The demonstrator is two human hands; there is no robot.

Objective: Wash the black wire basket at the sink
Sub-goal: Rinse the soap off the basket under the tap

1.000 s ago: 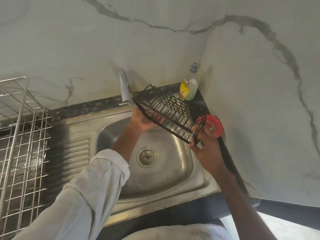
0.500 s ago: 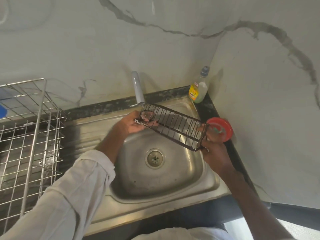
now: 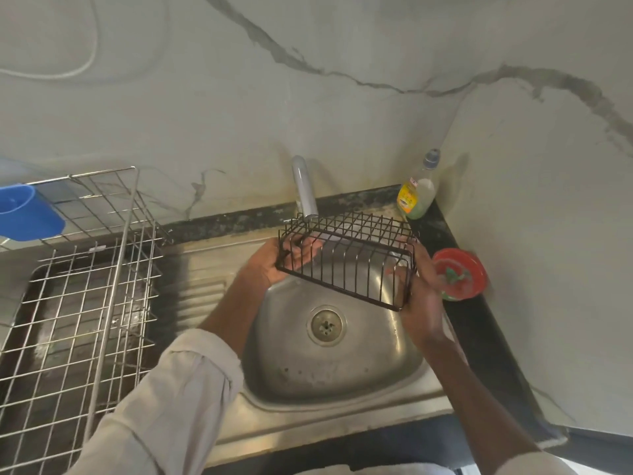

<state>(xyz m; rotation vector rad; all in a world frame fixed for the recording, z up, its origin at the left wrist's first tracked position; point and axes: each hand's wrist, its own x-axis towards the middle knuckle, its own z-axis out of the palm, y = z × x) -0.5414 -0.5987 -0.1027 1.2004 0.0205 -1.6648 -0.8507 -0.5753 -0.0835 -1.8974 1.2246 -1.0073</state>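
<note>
The black wire basket (image 3: pixel 346 258) hangs over the steel sink (image 3: pixel 342 358), just under the grey tap spout (image 3: pixel 304 186). My left hand (image 3: pixel 274 262) grips its left end, fingers curled through the wires. At the right end my right hand (image 3: pixel 419 296) holds the basket's side, fingers wrapped round the end frame. The basket lies lengthwise between my hands, its open side turned towards me. No running water is plainly visible.
A steel wire dish rack (image 3: pixel 85 303) stands on the drainboard at the left, with a blue plastic cup (image 3: pixel 27 214) hung on it. A dish-soap bottle (image 3: pixel 418 190) stands in the back right corner. A red round tub (image 3: pixel 460 277) sits on the dark counter beside my right hand.
The basket has been rolled in my hands from a steep tilt to lying level with its open side facing me. It also came nearer beneath the tap.
</note>
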